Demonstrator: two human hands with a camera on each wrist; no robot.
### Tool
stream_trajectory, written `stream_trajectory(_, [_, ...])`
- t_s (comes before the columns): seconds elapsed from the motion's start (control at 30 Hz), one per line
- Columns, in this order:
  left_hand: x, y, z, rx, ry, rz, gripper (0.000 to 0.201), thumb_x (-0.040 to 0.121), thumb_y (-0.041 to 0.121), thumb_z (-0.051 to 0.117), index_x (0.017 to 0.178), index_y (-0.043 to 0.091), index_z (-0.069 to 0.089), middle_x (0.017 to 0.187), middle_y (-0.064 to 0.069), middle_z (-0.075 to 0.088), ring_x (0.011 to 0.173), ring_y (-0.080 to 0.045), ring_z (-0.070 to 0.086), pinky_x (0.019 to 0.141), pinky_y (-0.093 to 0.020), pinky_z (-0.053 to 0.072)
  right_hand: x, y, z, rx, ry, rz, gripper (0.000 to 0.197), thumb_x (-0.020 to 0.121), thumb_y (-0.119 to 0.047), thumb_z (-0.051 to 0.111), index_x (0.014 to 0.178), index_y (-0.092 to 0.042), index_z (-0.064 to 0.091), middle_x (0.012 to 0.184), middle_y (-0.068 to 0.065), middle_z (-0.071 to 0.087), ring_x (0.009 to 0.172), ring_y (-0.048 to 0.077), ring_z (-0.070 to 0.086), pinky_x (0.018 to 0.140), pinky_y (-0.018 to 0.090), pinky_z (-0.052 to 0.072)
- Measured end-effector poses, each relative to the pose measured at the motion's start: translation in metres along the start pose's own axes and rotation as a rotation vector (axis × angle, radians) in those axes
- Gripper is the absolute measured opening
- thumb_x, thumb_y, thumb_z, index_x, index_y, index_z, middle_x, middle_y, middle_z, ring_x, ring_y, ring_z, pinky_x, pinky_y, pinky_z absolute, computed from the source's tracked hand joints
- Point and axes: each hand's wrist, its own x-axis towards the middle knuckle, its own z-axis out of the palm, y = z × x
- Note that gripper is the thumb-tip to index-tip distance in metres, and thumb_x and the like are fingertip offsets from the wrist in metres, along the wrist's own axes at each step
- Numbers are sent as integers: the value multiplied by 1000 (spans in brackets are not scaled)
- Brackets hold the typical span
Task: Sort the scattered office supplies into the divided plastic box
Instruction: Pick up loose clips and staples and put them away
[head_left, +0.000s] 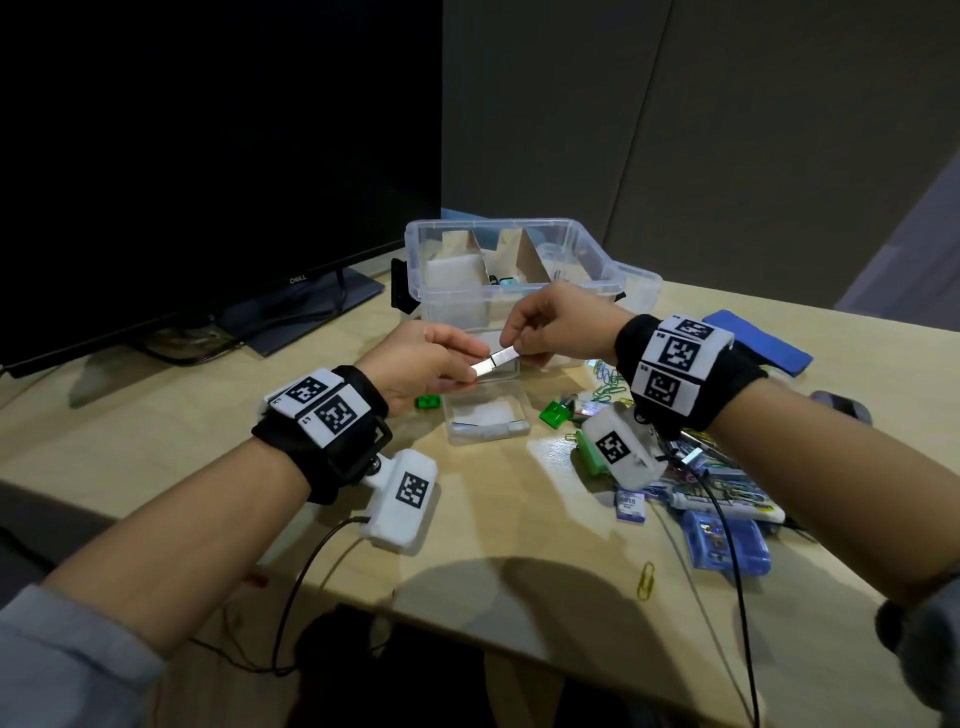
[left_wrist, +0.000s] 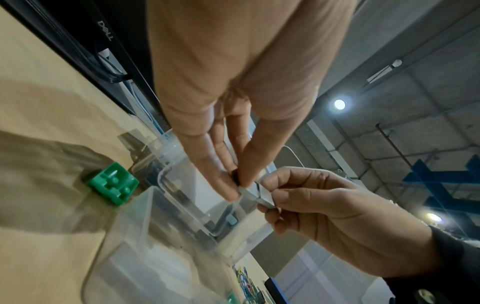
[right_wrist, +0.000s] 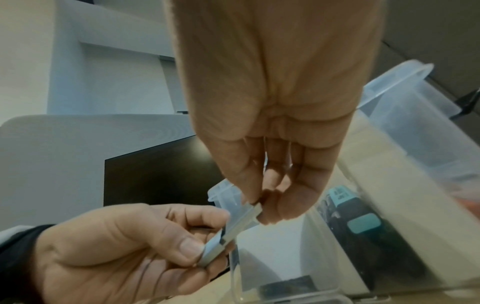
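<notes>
A silver staple strip (head_left: 493, 362) is held level between both hands, above the table and in front of the clear divided box (head_left: 452, 306). My left hand (head_left: 460, 366) pinches its left end and my right hand (head_left: 511, 347) pinches its right end. A seam shows near the strip's middle. The left wrist view shows my left hand (left_wrist: 235, 188) on the staple strip (left_wrist: 250, 193). In the right wrist view my right hand (right_wrist: 255, 205) pinches the staple strip (right_wrist: 233, 228). Cardboard dividers split the box, and a teal-and-black item (head_left: 508, 281) lies in its middle section.
A small clear case (head_left: 488, 415) with more staple strips lies open under the hands. Green clips (head_left: 428, 401) (head_left: 553, 414) sit beside it. Paper clips (head_left: 608, 382), blue cases (head_left: 727, 543) and packets crowd the right. A dark monitor (head_left: 208, 156) stands at the left.
</notes>
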Motion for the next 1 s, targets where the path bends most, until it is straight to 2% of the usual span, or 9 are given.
stream_trajectory(0.17, [2, -3, -5, 20, 46, -9, 27, 82, -22, 55, 89, 1, 67, 90, -16, 65, 78, -20, 64, 72, -23, 59, 2, -1, 3, 22, 21, -12, 11, 88, 0, 60, 90, -6, 69, 73, 11, 67, 68, 21, 62, 79, 42, 58])
stream_trajectory(0.3, [2, -3, -7, 25, 27, -6, 26, 82, -21, 56, 91, 1, 67, 93, -16, 66, 79, -20, 65, 71, -23, 59, 4, -1, 7, -16, 42, -9, 12, 88, 0, 60, 88, -8, 69, 65, 3, 65, 59, 13, 59, 74, 33, 57])
stream_trajectory(0.37, [2, -3, -7, 16, 33, -3, 27, 82, -21, 57, 94, 2, 65, 94, -17, 65, 81, -21, 65, 68, -22, 59, 4, -2, 10, -41, 36, -9, 11, 87, -1, 60, 90, -7, 69, 66, 2, 65, 59, 11, 59, 72, 30, 56])
stream_trajectory(0.5, [3, -4, -6, -2, 38, -9, 28, 82, -19, 58, 100, 2, 63, 95, -16, 64, 87, -22, 65, 68, -22, 59, 4, -2, 16, -10, 14, -9, 10, 86, -2, 63, 90, -7, 70, 74, 6, 66, 64, 13, 61, 72, 29, 57])
stream_trajectory(0.6, [4, -4, -5, -9, 31, -3, 27, 82, -19, 58, 99, 2, 63, 96, -16, 63, 89, -22, 65, 69, -22, 59, 3, -3, 18, -27, -20, -18, 5, 86, -9, 67, 87, -12, 71, 69, 0, 65, 55, 4, 58, 61, 20, 53])
stream_trajectory(0.67, [4, -4, -5, -3, 24, 10, 26, 82, -18, 58, 98, 3, 63, 92, -14, 63, 86, -21, 64, 70, -22, 59, 4, -2, 18, -38, -36, -12, 3, 86, -13, 69, 87, -12, 71, 67, -2, 64, 51, 3, 56, 58, 17, 50])
stream_trajectory(0.83, [4, -3, -4, 3, 6, 50, 24, 81, -14, 65, 99, 3, 63, 85, -10, 64, 80, -17, 65, 72, -22, 58, 7, 0, 16, -48, -79, -11, 11, 86, -18, 71, 90, -8, 70, 72, 2, 63, 59, 10, 56, 59, 21, 51])
stream_trajectory(1.0, [6, -1, -3, 50, 38, 92, 33, 79, -14, 67, 108, 1, 59, 83, -8, 64, 77, -17, 65, 69, -24, 59, 12, 0, 17, -48, -101, -25, 8, 86, -21, 71, 87, -13, 70, 78, 3, 64, 65, 11, 56, 65, 26, 52])
